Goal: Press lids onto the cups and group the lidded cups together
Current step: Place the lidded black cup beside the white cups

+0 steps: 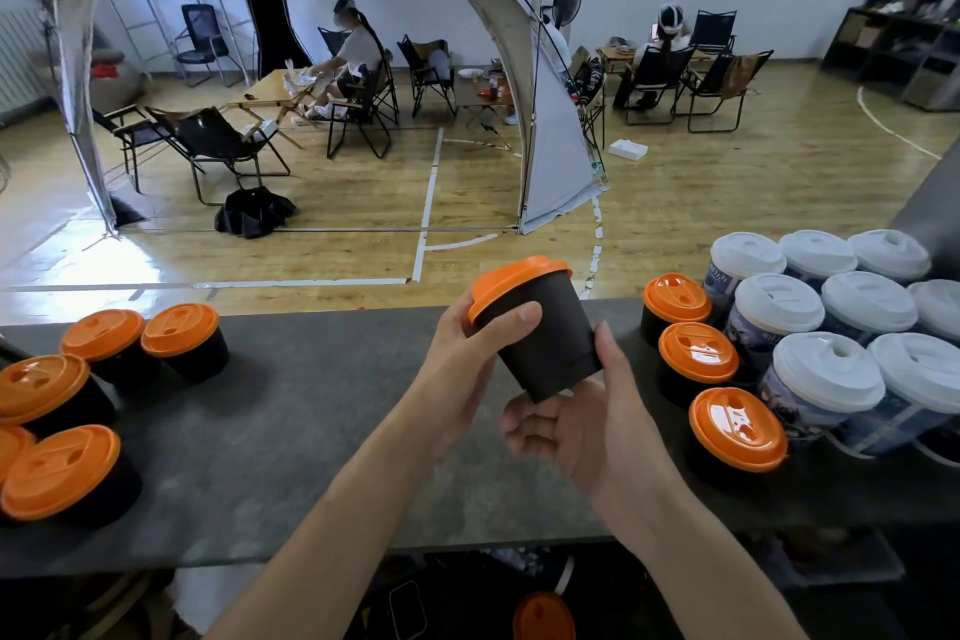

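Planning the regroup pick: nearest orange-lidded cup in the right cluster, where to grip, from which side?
Grip the black wall just under the lid of the orange-lidded cup, coming from its left over bare counter. White-lidded cups crowd its right, and the overhanging lid rim should stop slip.

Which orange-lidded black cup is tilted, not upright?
The cup gripped between left hand and right hand above the counter; those standing on it are upright.
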A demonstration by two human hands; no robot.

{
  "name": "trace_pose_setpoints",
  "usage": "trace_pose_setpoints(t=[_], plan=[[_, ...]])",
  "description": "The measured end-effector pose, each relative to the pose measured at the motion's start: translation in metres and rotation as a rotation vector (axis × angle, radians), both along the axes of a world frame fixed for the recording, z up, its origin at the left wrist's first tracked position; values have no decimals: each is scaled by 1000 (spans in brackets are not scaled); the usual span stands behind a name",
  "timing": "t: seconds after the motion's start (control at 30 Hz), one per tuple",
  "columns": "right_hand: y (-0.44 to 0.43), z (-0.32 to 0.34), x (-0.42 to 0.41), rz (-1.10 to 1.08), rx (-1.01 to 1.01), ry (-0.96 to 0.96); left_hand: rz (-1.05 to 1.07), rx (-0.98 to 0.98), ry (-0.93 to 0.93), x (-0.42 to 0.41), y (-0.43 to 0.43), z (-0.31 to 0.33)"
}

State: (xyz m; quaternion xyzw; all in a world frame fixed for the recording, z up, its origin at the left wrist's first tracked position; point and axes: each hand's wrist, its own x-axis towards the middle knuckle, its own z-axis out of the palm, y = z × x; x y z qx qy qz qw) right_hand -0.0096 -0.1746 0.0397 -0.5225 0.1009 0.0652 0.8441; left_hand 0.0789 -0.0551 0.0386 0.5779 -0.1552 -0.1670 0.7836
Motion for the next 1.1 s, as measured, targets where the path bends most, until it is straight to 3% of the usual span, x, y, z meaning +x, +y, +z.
trace_pose_setpoints(t=[0.17,0.37,0.57,0.73,0.97,1.1], plan=[[2,-7,0,-107,-190,-76,14,8,6,0,0,-2],[1,0,1,-8,-47,0,-10,25,-14,2,2,0],[0,-6,1,-169,-247,-101,29,14,-31,5,3,-1],[0,1,0,-29,-54,13,0,17,-35,7,6,-1],[-1,-6,3,-84,-125,-10,11,60,-71,7,4,-5],[-3,-6,4,-21,80,55,24,106,-165,4,2,-5]])
